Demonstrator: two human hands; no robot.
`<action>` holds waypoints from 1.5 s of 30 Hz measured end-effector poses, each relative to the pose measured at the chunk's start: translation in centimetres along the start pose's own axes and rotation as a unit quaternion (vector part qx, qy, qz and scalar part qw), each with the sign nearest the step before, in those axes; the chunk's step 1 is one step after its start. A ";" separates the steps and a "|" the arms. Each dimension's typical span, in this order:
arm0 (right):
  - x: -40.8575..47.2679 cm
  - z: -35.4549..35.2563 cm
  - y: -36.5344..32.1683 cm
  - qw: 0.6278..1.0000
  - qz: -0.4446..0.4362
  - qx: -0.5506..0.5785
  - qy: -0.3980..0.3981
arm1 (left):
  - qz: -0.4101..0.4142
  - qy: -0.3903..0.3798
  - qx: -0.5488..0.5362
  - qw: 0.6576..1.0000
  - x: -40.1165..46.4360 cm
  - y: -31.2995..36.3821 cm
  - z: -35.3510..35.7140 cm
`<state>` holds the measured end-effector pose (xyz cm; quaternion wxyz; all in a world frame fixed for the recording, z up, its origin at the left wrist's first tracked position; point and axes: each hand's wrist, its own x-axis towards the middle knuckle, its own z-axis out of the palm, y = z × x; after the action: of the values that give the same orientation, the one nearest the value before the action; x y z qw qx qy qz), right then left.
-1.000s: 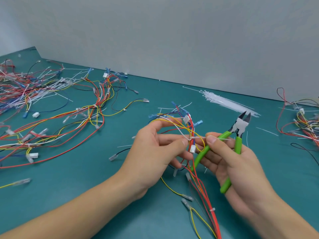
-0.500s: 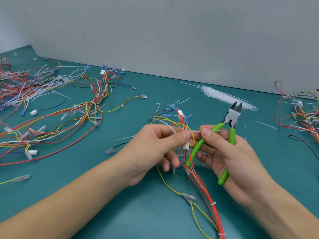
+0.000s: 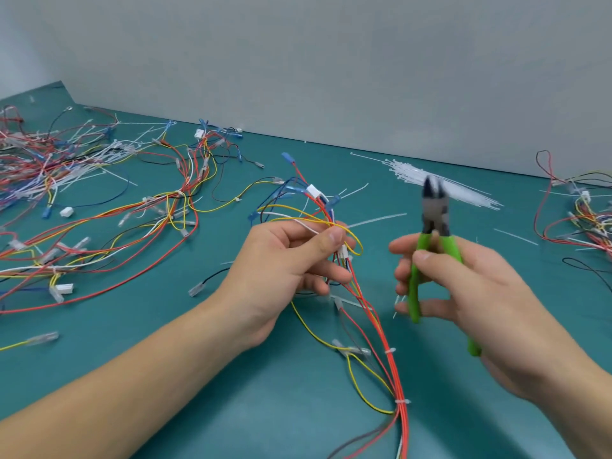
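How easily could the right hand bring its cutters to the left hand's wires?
Probably yes: nothing stands between the right hand, gripping the green cutters, and the wires the left hand pinches.

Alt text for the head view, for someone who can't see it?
Left hand grips a red-and-yellow wire harness; right hand holds green-handled cutters upright, apart from it. Loose harnesses and white cable ties lie on the teal table.

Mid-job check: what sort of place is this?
Probably a wire-harness assembly bench: loose harnesses litter the teal mat, a heap of white cable ties lies nearby, and the right hand grips green-handled cutters while the left hand holds a harness.
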<state>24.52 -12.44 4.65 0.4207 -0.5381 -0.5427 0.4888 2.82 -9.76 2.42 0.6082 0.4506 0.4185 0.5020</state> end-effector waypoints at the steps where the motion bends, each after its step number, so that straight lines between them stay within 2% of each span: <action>1: -0.1 0.0 0.0 0.998 -0.003 -0.067 -0.013 | 0.010 -0.005 0.002 1.000 -0.1 0.0 0.0; 5: -0.4 0.2 0.6 0.962 -0.057 -0.264 -0.046 | 0.029 -0.031 -0.002 0.999 -0.3 0.3 0.2; 11: -0.2 -0.3 1.3 0.901 -0.124 -0.414 0.030 | 0.036 -0.013 -0.012 0.999 -0.5 0.9 0.2; 15: -0.3 0.3 1.3 0.891 -0.151 -0.426 0.028 | 0.029 0.013 -0.017 0.999 -0.6 0.9 0.3; 23: -0.5 1.5 1.5 0.909 -0.139 -0.394 0.009 | 0.028 0.027 -0.023 0.999 -0.9 0.3 1.3; 35: -0.5 1.6 1.8 0.911 -0.159 -0.380 0.018 | 0.036 0.012 -0.026 0.999 -1.2 0.4 1.7; 45: -0.5 1.7 1.8 0.913 -0.140 -0.383 -0.002 | 0.033 0.015 -0.023 0.999 -1.3 0.5 1.7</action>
<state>23.18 -13.19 2.62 0.2451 -0.5755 -0.7590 0.1807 4.14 -11.22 3.38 0.5947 0.4427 0.4009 0.5381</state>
